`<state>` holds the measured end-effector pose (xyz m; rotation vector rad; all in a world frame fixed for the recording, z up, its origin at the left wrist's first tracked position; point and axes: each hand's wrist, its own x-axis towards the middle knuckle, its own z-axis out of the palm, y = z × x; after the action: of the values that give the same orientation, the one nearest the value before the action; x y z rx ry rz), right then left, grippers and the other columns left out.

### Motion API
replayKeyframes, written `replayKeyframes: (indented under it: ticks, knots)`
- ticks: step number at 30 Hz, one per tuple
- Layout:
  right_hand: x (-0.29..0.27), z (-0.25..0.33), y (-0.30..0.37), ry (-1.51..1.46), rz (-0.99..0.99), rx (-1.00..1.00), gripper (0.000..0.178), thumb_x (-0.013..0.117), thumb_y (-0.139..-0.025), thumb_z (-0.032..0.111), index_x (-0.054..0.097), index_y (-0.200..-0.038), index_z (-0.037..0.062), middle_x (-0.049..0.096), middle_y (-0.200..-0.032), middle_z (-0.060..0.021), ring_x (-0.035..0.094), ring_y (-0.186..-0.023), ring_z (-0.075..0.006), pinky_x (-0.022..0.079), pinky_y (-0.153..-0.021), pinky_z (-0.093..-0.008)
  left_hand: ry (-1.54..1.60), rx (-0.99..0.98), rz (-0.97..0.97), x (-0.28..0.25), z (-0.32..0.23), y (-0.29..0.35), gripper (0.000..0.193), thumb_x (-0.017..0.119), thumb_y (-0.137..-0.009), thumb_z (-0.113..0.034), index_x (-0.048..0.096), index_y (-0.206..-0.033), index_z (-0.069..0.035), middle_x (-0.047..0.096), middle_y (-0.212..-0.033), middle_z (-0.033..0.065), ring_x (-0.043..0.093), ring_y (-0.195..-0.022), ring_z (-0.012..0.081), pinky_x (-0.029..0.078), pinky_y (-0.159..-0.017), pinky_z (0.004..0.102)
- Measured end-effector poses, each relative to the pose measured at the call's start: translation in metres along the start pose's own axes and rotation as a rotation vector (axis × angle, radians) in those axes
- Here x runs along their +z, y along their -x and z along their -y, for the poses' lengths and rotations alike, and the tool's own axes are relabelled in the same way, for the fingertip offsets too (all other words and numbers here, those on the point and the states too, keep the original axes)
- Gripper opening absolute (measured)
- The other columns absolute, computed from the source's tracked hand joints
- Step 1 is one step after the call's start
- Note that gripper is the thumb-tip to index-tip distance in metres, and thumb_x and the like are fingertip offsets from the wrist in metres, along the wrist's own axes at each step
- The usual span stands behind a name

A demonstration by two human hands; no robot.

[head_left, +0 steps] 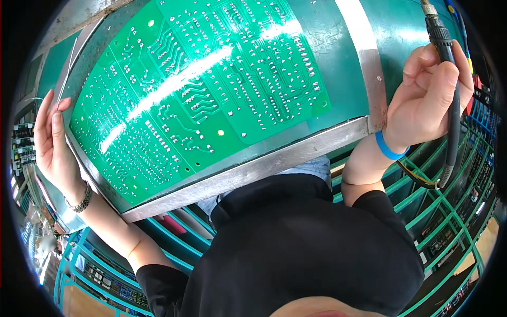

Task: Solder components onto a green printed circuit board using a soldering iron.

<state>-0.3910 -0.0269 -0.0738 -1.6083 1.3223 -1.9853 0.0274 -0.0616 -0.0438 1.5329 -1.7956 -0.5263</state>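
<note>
A large green circuit board (pixel 211 132), its solder-dotted side up, lies in front of me within a metal-edged frame (pixel 253 168). My right hand (pixel 430 100) is closed round the black handle of a soldering iron (pixel 453 127), held right of the board with its metal end pointing away from me. At the board's left edge, my left hand (pixel 57 145) pinches a thin strand of solder wire (pixel 66 78) between thumb and fingers. The iron's tip is cut off at the upper edge of the picture. Neither hand touches the board.
A green work surface (pixel 340 68) carries a metal strip (pixel 368 58) right of the board. Below, green rack bars (pixel 422 222) curve along my right, with circuit boards behind them. Teal bars (pixel 105 280) stand at lower left. The iron's cable (pixel 417 175) hangs beside my right wrist.
</note>
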Motion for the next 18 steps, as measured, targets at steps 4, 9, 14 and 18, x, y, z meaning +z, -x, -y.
replayKeyframes:
  ticks: [4,9,14,18]
  knots:
    - [-0.0015,0.0007,-0.0007,0.036,-0.011,0.016,0.032,0.044,-0.086,0.017,0.047,-0.104,-0.0096,0.054,-0.07,-0.0152,0.046,-0.053,-0.0153,0.036,-0.048,-0.0236,-0.008,0.026,-0.041,-0.0005,0.0018,0.0009,0.026,0.045,-0.088,-0.004,0.05,-0.113,0.005,0.061,-0.098,0.0124,0.055,-0.091,0.0134,0.04,-0.086,0.0247]
    - [-0.0027,0.0006,-0.0021,0.041,0.016,0.027,0.033,0.042,-0.086,0.017,0.047,-0.103,-0.0106,0.053,-0.068,-0.0155,0.042,-0.049,-0.014,0.032,-0.046,-0.0235,-0.05,0.033,-0.03,0.0024,0.0023,0.0022,0.025,0.045,-0.089,-0.004,0.05,-0.111,0.005,0.061,-0.097,0.013,0.056,-0.092,0.0143,0.042,-0.084,0.024]
    - [-0.003,-0.0005,-0.0018,0.0,0.021,0.033,0.033,0.041,-0.085,0.017,0.048,-0.103,-0.0098,0.051,-0.064,-0.0146,0.04,-0.048,-0.013,0.031,-0.045,-0.0239,-0.033,0.05,-0.018,0.0074,0.0002,0.0036,0.024,0.045,-0.089,-0.004,0.05,-0.111,0.005,0.061,-0.097,0.0131,0.056,-0.092,0.0148,0.042,-0.083,0.0243]
    - [-0.0037,-0.001,-0.0021,-0.008,0.024,0.026,0.033,0.041,-0.085,0.016,0.048,-0.104,-0.0095,0.051,-0.064,-0.015,0.04,-0.048,-0.0129,0.031,-0.045,-0.0239,-0.038,0.033,-0.029,0.0061,-0.0008,0.0034,0.025,0.045,-0.089,-0.004,0.05,-0.111,0.005,0.061,-0.097,0.0137,0.056,-0.093,0.0149,0.042,-0.083,0.0239]
